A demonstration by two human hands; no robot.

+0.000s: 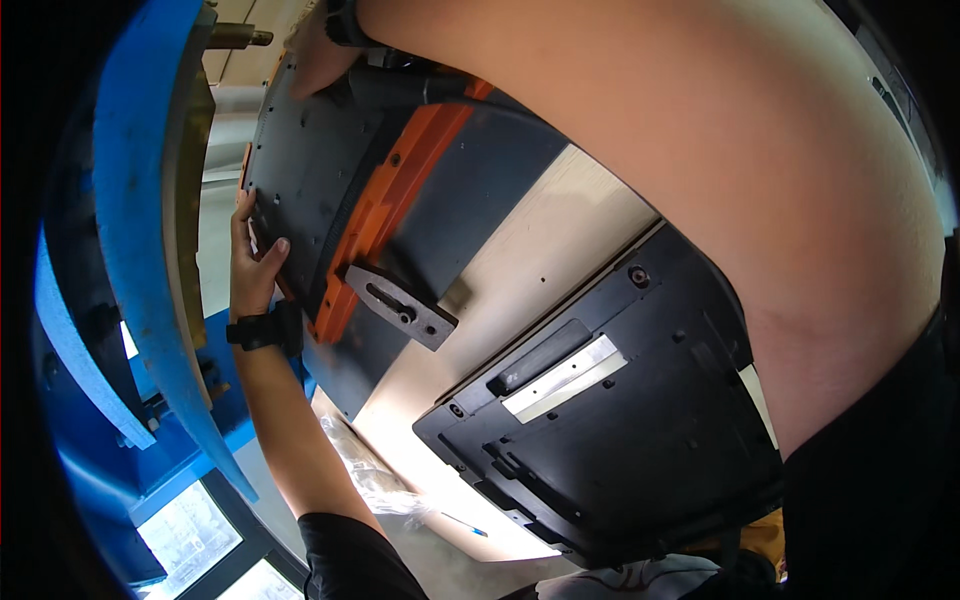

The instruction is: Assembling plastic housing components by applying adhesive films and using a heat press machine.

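My left hand (258, 258) grips the edge of a dark grey panel (315, 130), thumb on its face and fingers round the rim. An orange-red bar (385, 185) runs along the panel's inner side. Beside the bar's lower end sits a grey slotted metal clamp plate (400, 305) with a bolt in its slot. My right arm reaches across the top of the view. At its far end my right hand (318, 62) is over the panel's upper part, its fingers mostly hidden. Close to that wrist is a black cylindrical thing (390, 88) with a cable.
A black moulded plastic tray (660, 400) with a pale strip (565, 378) lies near me on a light wooden board (560, 235). At the left stands a blue machine frame (140, 200) with a curved edge. Clear plastic wrap (365, 475) hangs below the board.
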